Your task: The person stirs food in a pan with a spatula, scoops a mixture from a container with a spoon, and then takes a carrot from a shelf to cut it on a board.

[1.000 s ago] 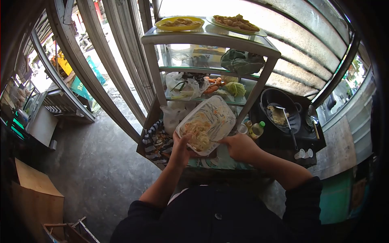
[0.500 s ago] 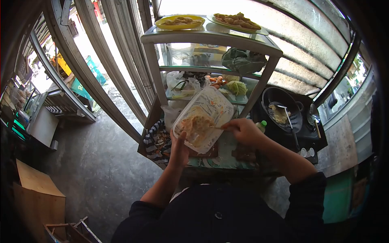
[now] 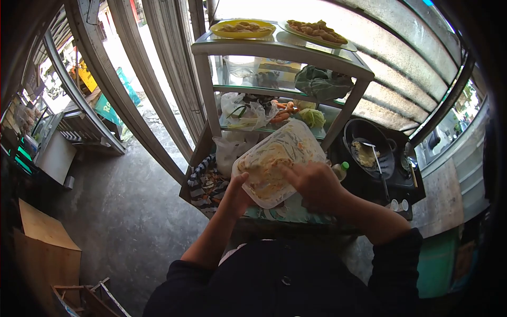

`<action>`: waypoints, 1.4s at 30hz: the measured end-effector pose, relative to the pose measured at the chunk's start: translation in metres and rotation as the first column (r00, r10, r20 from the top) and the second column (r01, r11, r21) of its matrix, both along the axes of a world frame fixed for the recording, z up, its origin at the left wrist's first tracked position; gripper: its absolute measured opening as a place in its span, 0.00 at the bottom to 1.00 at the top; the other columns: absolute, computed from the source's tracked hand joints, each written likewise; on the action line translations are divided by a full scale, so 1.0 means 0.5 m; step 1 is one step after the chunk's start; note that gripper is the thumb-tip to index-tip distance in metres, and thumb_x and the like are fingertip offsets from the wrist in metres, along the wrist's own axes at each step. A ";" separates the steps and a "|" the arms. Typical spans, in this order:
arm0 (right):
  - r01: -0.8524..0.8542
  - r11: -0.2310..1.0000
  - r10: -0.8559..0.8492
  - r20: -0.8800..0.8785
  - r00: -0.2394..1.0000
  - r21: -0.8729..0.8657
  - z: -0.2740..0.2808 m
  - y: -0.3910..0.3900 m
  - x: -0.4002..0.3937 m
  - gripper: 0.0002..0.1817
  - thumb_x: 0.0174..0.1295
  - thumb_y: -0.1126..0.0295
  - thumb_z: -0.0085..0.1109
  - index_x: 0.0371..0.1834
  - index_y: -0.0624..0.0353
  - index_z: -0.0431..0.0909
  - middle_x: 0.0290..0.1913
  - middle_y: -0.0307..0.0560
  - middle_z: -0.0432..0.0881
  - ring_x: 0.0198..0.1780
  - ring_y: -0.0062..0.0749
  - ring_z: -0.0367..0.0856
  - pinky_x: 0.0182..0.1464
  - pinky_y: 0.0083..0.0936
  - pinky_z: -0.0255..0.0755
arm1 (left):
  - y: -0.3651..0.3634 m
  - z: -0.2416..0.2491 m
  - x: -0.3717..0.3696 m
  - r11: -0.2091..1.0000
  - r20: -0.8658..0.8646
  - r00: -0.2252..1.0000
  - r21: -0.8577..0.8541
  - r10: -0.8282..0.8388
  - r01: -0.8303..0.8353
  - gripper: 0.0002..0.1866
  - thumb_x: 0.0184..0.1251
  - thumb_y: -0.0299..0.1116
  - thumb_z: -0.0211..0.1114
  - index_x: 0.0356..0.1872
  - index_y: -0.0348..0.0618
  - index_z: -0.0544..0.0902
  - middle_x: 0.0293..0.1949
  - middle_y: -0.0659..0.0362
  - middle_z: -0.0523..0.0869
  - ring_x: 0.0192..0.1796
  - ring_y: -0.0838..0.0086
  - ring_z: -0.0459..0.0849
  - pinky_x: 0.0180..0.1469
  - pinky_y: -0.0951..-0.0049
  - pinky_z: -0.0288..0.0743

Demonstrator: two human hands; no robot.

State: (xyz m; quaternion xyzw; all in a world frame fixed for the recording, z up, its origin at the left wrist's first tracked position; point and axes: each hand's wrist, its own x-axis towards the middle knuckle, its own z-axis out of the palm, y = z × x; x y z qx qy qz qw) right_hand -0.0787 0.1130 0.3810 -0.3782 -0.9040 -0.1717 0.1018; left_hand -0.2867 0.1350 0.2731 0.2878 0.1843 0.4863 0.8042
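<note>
A clear plastic tub is tilted over the counter, with pale orange-flecked batter smeared over its bottom and sides. My left hand grips its lower left edge, thumb over the rim. Inside the right part of the tub, my right hand is closed around a utensil that is mostly hidden by the fingers. The utensil's far end meets the batter.
A glass-shelved rack holds vegetables and plastic bags; a yellow plate and another food plate top it. At right, a black wok with a ladle sits on a stove. A green-capped bottle stands nearby.
My right hand has moved down and left, deeper over the tub, hiding the utensil handle seen before. The tub has shifted slightly right and turned a little. The camera view has shifted slightly.
</note>
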 end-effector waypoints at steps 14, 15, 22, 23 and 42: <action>0.091 0.992 -0.088 0.037 0.995 -0.086 0.014 -0.013 0.016 0.17 0.52 0.73 0.52 0.47 0.52 0.76 0.24 0.40 0.73 0.20 0.30 0.78 0.20 0.25 0.73 | -0.005 0.012 -0.008 0.997 -0.065 0.995 0.042 0.072 -0.070 0.39 0.56 0.49 0.60 0.66 0.43 0.55 0.61 0.53 0.67 0.60 0.59 0.70 0.57 0.53 0.69; 0.008 0.989 0.002 0.068 0.998 -0.149 0.011 -0.018 0.015 0.18 0.52 0.72 0.52 0.48 0.52 0.76 0.24 0.40 0.73 0.20 0.31 0.78 0.20 0.26 0.73 | 0.003 0.009 -0.011 0.996 -0.035 0.997 0.057 0.071 -0.069 0.41 0.56 0.48 0.61 0.66 0.44 0.51 0.61 0.51 0.64 0.60 0.59 0.69 0.55 0.53 0.71; 0.078 0.994 -0.081 -0.031 0.996 -0.078 0.040 -0.002 0.057 0.27 0.37 0.65 0.63 0.48 0.50 0.78 0.24 0.39 0.72 0.19 0.29 0.76 0.20 0.26 0.71 | -0.001 -0.001 -0.006 0.992 -0.044 0.993 0.071 0.107 -0.103 0.42 0.55 0.45 0.63 0.64 0.42 0.49 0.61 0.50 0.60 0.62 0.58 0.65 0.56 0.55 0.70; 0.123 0.990 -0.126 -0.043 0.991 -0.062 0.038 -0.001 0.052 0.24 0.43 0.70 0.58 0.50 0.51 0.76 0.24 0.39 0.72 0.19 0.30 0.76 0.20 0.27 0.71 | 0.001 -0.003 -0.003 0.992 -0.043 0.994 0.072 0.105 -0.101 0.42 0.55 0.45 0.63 0.64 0.42 0.49 0.61 0.50 0.60 0.62 0.58 0.65 0.56 0.55 0.70; 0.141 0.959 -0.208 -0.272 0.940 -0.246 0.034 -0.050 0.076 0.26 0.45 0.75 0.52 0.54 0.57 0.73 0.27 0.45 0.75 0.21 0.37 0.77 0.25 0.33 0.73 | -0.001 0.000 0.009 0.986 0.034 0.989 0.089 0.141 -0.144 0.42 0.56 0.41 0.63 0.66 0.44 0.46 0.61 0.49 0.59 0.63 0.58 0.63 0.59 0.56 0.67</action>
